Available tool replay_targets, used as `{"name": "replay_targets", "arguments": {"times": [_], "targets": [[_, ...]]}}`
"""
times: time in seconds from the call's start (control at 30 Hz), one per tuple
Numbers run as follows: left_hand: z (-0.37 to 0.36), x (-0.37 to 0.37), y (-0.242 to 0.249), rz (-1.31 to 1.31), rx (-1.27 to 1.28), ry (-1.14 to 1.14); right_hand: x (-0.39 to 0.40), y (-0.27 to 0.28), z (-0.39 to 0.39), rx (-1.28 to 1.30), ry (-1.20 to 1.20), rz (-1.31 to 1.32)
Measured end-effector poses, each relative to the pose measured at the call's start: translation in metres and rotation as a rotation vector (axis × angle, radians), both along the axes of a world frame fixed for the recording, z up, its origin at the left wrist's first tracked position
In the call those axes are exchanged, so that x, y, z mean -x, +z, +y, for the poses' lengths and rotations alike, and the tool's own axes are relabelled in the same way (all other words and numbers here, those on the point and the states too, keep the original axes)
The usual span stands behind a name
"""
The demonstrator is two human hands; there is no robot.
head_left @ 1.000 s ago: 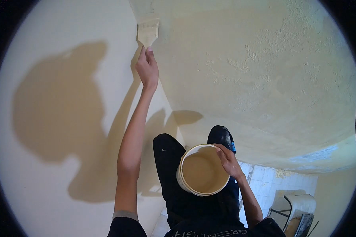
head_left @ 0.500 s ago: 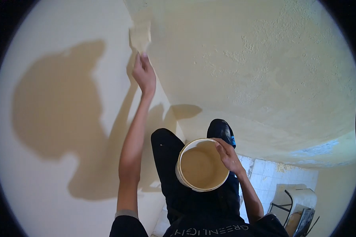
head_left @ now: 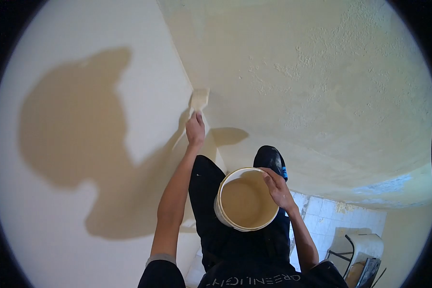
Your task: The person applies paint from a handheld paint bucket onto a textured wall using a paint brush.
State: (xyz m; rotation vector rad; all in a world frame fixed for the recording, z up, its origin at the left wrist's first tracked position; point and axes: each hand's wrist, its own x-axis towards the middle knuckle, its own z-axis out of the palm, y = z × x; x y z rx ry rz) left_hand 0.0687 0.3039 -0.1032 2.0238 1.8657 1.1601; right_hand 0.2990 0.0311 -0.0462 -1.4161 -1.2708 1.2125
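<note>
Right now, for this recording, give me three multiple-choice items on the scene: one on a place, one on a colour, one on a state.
1. Where is the paintbrush?
A. At the corner where the two walls meet
B. Dipped in the bucket
C. Lying on the tiled floor

2. What colour is the paint inside the bucket?
A. Blue
B. Beige
C. Dark green

3. How is the bucket held?
A. It stands on the floor
B. It hangs from a hook on the wall
C. The right hand grips its rim, keeping it off the floor

Answers:
1. A: the left hand holds the brush up against the corner line, well above the bucket.
2. B: the bucket's inside shows beige, close to the wall colour.
3. C: the fingers curl over the rim, with the person's dark trousers and shoe below it.
</note>
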Motion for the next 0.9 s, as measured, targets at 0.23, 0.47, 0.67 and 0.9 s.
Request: {"name": "replay_targets", "arguments": {"times": [0.23, 0.47, 0.67, 0.9], "targets": [[-0.001, -0.016, 0.044, -0.323, -0.297, 0.007, -0.001, 0.01, -0.003, 0.025, 0.014, -0.065], [0.043, -0.026, 0.107, -0.347, -0.367, -0.082, 0.004, 0.008, 0.004, 0.045, 0.005, -0.046], [0.018, -0.03, -0.005, -0.326, -0.138, -0.021, 0.003, 0.005, 0.004, 0.017, 0.007, -0.052], [-0.02, -0.03, 0.031, -0.427, -0.289, -0.058, 0.003, 0.0, 0.005, -0.019, 0.004, -0.092]]}}
